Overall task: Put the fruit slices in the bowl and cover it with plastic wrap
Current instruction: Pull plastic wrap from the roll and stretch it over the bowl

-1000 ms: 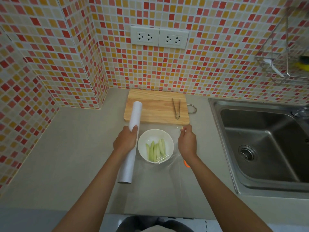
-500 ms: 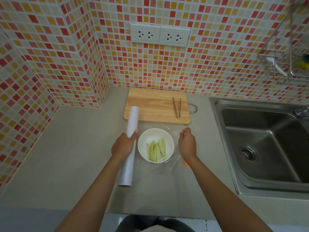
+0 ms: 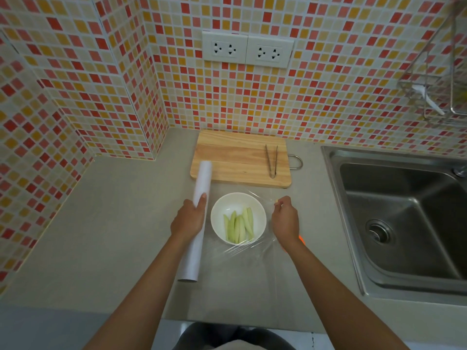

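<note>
A white bowl [image 3: 222, 205] stands on the grey counter and holds several pale green fruit slices [image 3: 238, 225]. Left of the bowl lies a white roll of plastic wrap [image 3: 201, 181], and my left hand [image 3: 188, 219] grips it around the middle. A clear sheet of plastic wrap [image 3: 255, 246] runs from the roll across the top of the bowl to the right. My right hand [image 3: 284, 219] pinches the far right edge of that sheet just beside the bowl. The sheet wrinkles at the bowl's near right rim.
A wooden cutting board [image 3: 235, 157] lies behind the bowl with metal tongs [image 3: 271, 160] on its right part. A steel sink [image 3: 404, 218] fills the right side. A small orange thing [image 3: 300, 239] peeks out under my right wrist. Tiled walls close the back and left.
The roll and my left hand have shifted slightly left and nearer. My right hand still holds the wrap's edge over the bowl, nearly unmoved.
</note>
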Demonstrator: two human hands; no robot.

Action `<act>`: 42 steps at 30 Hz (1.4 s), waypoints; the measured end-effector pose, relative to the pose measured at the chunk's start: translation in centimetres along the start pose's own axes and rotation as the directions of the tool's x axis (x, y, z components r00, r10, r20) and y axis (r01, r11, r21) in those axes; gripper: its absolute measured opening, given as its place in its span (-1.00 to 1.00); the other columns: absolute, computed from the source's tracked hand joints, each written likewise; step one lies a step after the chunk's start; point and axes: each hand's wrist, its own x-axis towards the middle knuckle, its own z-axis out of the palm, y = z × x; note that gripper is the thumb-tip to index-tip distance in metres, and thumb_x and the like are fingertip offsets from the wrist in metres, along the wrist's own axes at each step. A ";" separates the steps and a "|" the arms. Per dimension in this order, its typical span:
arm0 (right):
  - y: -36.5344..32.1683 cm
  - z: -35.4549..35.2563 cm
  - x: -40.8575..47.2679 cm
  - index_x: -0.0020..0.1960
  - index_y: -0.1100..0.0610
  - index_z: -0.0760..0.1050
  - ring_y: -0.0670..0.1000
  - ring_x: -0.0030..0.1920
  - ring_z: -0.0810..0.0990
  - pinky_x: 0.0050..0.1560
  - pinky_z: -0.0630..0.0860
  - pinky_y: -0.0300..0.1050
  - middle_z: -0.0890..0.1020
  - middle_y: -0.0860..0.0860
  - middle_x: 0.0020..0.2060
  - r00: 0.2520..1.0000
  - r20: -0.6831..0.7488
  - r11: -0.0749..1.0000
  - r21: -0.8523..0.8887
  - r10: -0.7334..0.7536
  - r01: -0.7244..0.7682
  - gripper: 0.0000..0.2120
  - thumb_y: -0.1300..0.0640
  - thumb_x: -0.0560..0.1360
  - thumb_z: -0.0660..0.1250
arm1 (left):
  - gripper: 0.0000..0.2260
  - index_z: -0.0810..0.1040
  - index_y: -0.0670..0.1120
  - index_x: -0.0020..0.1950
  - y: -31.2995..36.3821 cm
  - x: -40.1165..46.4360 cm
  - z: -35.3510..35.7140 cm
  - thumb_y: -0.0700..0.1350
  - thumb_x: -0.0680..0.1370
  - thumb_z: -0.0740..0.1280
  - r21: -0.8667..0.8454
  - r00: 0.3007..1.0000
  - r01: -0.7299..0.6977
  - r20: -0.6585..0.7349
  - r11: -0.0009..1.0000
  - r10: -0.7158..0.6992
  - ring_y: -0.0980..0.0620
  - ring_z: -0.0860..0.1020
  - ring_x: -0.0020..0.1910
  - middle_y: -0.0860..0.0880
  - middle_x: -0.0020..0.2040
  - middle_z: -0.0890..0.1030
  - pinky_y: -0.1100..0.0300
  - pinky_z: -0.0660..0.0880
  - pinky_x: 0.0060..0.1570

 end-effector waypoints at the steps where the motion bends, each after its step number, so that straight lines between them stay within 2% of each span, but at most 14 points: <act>1: 0.2 0.0 0.0 0.08 0.26 0.38 0.25 -0.12 0.57 -0.15 0.48 0.04 0.61 0.25 -0.13 1.000 0.001 1.000 0.002 0.004 -0.004 -0.83 0.19 0.62 0.09 | -0.39 0.39 -0.18 0.25 0.0 0.0 0.1 0.30 0.57 -0.03 -0.003 1.000 0.006 -0.002 1.000 -0.006 -0.19 0.51 0.14 -0.18 0.20 0.52 0.04 0.34 0.00; 3: 0.5 0.0 0.2 0.06 0.25 0.38 0.21 -0.18 0.55 -0.22 0.43 -0.03 0.60 0.25 -0.14 1.000 -0.005 1.000 0.019 0.009 -0.009 -0.84 0.18 0.62 0.08 | -0.44 0.38 -0.19 0.27 0.0 0.0 0.2 0.24 0.60 -0.04 -0.012 1.000 0.003 -0.005 1.000 -0.003 -0.20 0.49 0.19 -0.20 0.25 0.50 0.03 0.33 0.03; 7: 0.7 -0.2 0.6 0.04 0.25 0.38 0.16 -0.25 0.50 -0.29 0.36 -0.12 0.59 0.21 -0.21 1.000 -0.017 0.999 0.032 0.009 -0.009 -0.85 0.19 0.62 0.09 | -0.49 0.38 -0.19 0.22 0.3 -0.1 0.2 0.21 0.61 -0.03 -0.014 1.000 -0.016 -0.018 1.000 0.015 -0.20 0.50 0.15 -0.20 0.21 0.52 0.04 0.34 0.00; 12: 0.8 -0.2 0.8 0.07 0.25 0.39 0.22 -0.15 0.58 -0.22 0.42 -0.07 0.62 0.23 -0.15 1.000 0.006 1.000 0.014 0.011 -0.011 -0.83 0.19 0.62 0.07 | -0.48 0.38 -0.19 0.17 -0.3 -0.3 0.4 0.25 0.59 0.01 -0.010 1.000 -0.017 -0.021 1.000 0.017 -0.19 0.53 0.05 -0.18 0.12 0.54 0.02 0.42 -0.01; 18: 0.9 0.1 0.6 0.08 0.24 0.40 0.23 -0.12 0.58 -0.20 0.43 -0.04 0.62 0.22 -0.12 1.000 0.022 1.000 -0.017 -0.005 0.005 -0.84 0.20 0.61 0.09 | -0.39 0.47 -0.19 0.12 -1.2 -0.2 0.4 0.33 0.55 0.01 0.012 1.000 0.000 0.001 1.000 0.000 -0.11 0.49 -0.10 -0.13 0.02 0.56 0.09 0.38 -0.11; 23: 1.1 0.4 0.4 0.07 0.24 0.40 0.25 -0.12 0.58 -0.17 0.47 0.01 0.63 0.21 -0.14 1.000 0.022 1.000 -0.022 -0.001 0.002 -0.84 0.19 0.61 0.10 | -0.39 0.45 -0.19 0.14 -1.2 -0.6 0.4 0.33 0.55 0.01 0.027 1.000 0.013 -0.024 1.000 -0.012 -0.08 0.46 -0.13 -0.07 -0.06 0.48 0.10 0.36 -0.13; 29: 1.0 0.3 0.6 0.03 0.25 0.40 0.21 -0.18 0.54 -0.23 0.39 -0.04 0.59 0.21 -0.19 1.000 -0.017 0.999 0.040 -0.026 0.027 -0.85 0.20 0.61 0.10 | -0.40 0.44 -0.19 0.14 -1.0 -0.7 0.2 0.33 0.55 0.03 -0.017 0.999 0.022 -0.028 1.000 -0.022 -0.15 0.50 -0.03 -0.16 0.07 0.55 0.08 0.37 -0.09; 32: 1.1 0.0 0.7 0.03 0.25 0.39 0.15 -0.26 0.48 -0.28 0.36 -0.09 0.55 0.18 -0.26 0.999 -0.029 0.998 0.049 -0.043 0.044 -0.86 0.21 0.61 0.10 | -0.42 0.44 -0.19 0.14 -0.9 -0.7 0.1 0.32 0.55 0.04 -0.040 0.999 0.008 -0.034 0.999 -0.010 -0.19 0.53 0.04 -0.17 0.08 0.56 0.06 0.40 -0.06; 35: 1.3 0.0 0.6 0.03 0.26 0.39 0.14 -0.29 0.48 -0.27 0.39 -0.06 0.52 0.14 -0.31 0.999 -0.030 0.997 0.057 -0.042 0.043 -0.86 0.21 0.61 0.10 | -0.43 0.45 -0.18 0.10 -0.8 -0.7 0.0 0.32 0.54 0.07 -0.062 0.999 0.002 -0.039 0.998 -0.005 -0.19 0.52 0.01 -0.15 0.05 0.56 0.07 0.40 -0.07; 38: 1.4 0.1 0.5 0.04 0.25 0.39 0.16 -0.27 0.50 -0.25 0.42 -0.04 0.55 0.17 -0.27 0.999 -0.027 0.998 0.038 -0.042 0.043 -0.86 0.21 0.61 0.09 | -0.46 0.43 -0.16 0.07 -0.8 -0.6 -0.2 0.32 0.53 0.09 -0.048 0.999 0.001 -0.038 0.999 -0.003 -0.12 0.48 -0.11 -0.10 -0.02 0.54 0.09 0.36 -0.14; 42: 1.5 0.3 0.7 0.05 0.25 0.39 0.24 -0.16 0.57 -0.17 0.48 0.02 0.61 0.22 -0.18 0.999 -0.022 0.999 -0.010 -0.038 0.038 -0.85 0.20 0.61 0.09 | -0.44 0.41 -0.17 0.11 -0.9 -0.5 -0.2 0.34 0.52 0.12 -0.007 0.999 0.029 -0.026 1.000 -0.030 -0.12 0.46 -0.10 -0.07 -0.05 0.49 0.08 0.36 -0.11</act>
